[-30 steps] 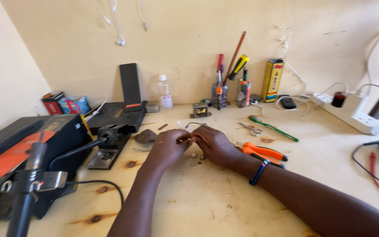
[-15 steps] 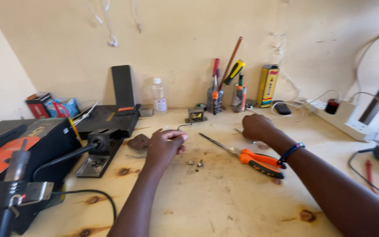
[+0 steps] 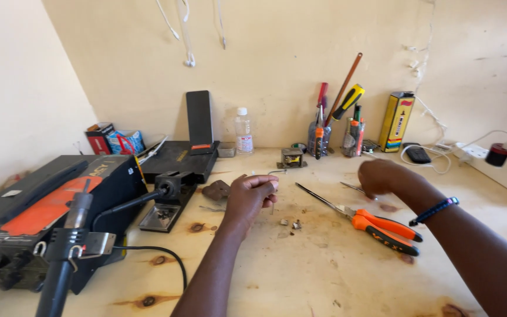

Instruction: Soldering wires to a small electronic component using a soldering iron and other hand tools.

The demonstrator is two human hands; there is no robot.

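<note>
Left hand (image 3: 250, 196) pinches a thin wire (image 3: 277, 172); right hand (image 3: 382, 176), curled, grip unclear, reaches over tweezers (image 3: 353, 188) beside orange pliers (image 3: 382, 226) on table (image 3: 300, 276).

Pliers (image 3: 382, 226) right of left hand (image 3: 249, 196)

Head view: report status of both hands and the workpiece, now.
Left hand pinching a small wire part above the bench. Right hand closed over thin metal tweezers. Orange-handled pliers lie between the hands, untouched.

Both hands (image 3: 252, 195) (image 3: 384, 176) curled, apart.
</note>
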